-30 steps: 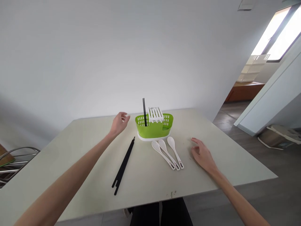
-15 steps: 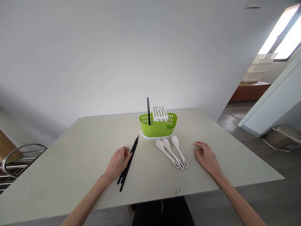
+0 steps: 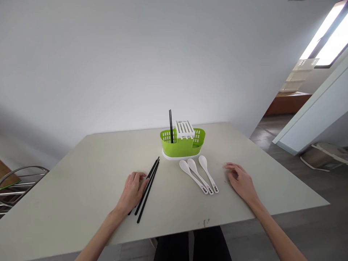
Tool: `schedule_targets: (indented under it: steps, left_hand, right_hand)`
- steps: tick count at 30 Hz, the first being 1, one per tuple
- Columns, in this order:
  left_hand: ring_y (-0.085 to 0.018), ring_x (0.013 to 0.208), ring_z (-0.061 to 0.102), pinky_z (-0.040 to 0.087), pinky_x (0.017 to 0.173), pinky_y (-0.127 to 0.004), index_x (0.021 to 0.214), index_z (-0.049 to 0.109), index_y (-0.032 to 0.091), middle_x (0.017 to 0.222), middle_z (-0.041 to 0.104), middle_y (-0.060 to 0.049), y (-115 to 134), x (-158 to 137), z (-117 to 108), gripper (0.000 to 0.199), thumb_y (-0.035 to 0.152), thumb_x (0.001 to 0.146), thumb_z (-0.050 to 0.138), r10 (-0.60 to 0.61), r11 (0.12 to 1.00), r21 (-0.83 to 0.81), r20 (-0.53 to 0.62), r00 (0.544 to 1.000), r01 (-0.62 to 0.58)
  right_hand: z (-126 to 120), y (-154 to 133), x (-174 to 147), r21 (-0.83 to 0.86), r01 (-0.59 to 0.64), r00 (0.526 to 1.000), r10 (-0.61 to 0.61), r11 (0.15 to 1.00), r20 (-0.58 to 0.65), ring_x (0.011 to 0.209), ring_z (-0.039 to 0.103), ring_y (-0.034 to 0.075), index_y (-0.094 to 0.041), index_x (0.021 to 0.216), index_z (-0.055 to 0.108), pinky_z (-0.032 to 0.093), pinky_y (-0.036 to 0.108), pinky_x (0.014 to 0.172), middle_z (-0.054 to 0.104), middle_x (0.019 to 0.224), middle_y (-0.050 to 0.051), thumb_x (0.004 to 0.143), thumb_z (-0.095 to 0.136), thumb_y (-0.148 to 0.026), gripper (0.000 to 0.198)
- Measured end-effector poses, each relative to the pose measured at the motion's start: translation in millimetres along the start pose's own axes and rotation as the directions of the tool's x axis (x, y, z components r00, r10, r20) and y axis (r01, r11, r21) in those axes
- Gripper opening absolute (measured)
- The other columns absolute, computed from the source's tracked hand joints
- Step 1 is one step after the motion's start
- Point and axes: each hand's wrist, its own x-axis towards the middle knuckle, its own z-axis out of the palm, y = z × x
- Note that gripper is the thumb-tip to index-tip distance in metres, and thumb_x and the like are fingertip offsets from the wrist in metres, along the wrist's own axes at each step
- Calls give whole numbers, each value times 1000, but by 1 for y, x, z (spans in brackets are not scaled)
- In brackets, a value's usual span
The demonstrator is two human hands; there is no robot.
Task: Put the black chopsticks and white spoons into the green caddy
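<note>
My left hand (image 3: 133, 192) rests on the table at the near end of several loose black chopsticks (image 3: 149, 195). Its thumb and index finger are closed round one of them, partly hidden under the hand. To the right, my right hand (image 3: 241, 181) lies on the tabletop, loosely curled with thumb and fingers apart, holding nothing. Three white spoons (image 3: 206, 170) lie between the hands, bowls pointing away from me and printed handles towards me. Behind them stands a green utensil holder (image 3: 181, 148) with a white slotted bridge; two black chopsticks (image 3: 171, 125) stand upright in its left compartment.
The pale table (image 3: 89, 188) meets a white wall (image 3: 136, 72) at the back. At the lower left is a metal rack (image 3: 21, 185). On the floor at the right sits a bulky brownish object (image 3: 323, 157). Dark marks (image 3: 204, 222) show near the table's front edge.
My left hand has shifted slightly left, and the loose chopsticks beneath it have spread apart. My right hand stays where it was. The camera view has shifted slightly.
</note>
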Motion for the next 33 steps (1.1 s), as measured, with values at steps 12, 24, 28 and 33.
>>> schedule_targets:
  steps: [12, 24, 28, 33]
  left_hand:
    - [-37, 103, 69, 52, 75, -44, 107, 66, 18, 112, 72, -17, 12, -2, -35, 31, 35, 101, 40, -207, 896, 430, 179, 962, 113]
    - [-30, 90, 73, 50, 74, -36, 106, 76, 20, 104, 75, -14, 13, 13, -47, 37, 9, 87, 46, -229, 875, 475, 234, 945, 94]
    - [-32, 99, 75, 53, 78, -39, 110, 77, 24, 116, 78, -11, 5, -1, -54, 40, 21, 96, 41, -190, 925, 359, 157, 969, 123]
    - [-30, 96, 76, 58, 81, -38, 105, 79, 28, 114, 81, -7, 9, -24, -67, 36, 49, 96, 52, -156, 988, -20, -56, 986, 155]
  right_hand:
    - [-6, -7, -4, 11, -50, 998, 50, 999, 31, 107, 72, 25, -24, 104, 71, 55, 36, 81, 75, 129, 9, 94, 49, -39, 28]
    - [-8, -1, -7, 85, -163, 986, 159, 983, 55, 113, 72, 27, -27, 104, 72, 54, 42, 98, 78, 127, 6, 94, 53, -50, 31]
    - [-5, 1, -7, 81, -175, 984, 172, 981, 36, 110, 74, 28, -27, 101, 72, 54, 44, 98, 79, 122, 6, 92, 54, -54, 34]
    - [-8, 1, -4, 50, -161, 985, 158, 986, 64, 106, 74, 29, -27, 101, 73, 58, 42, 87, 79, 122, 6, 91, 53, -57, 37]
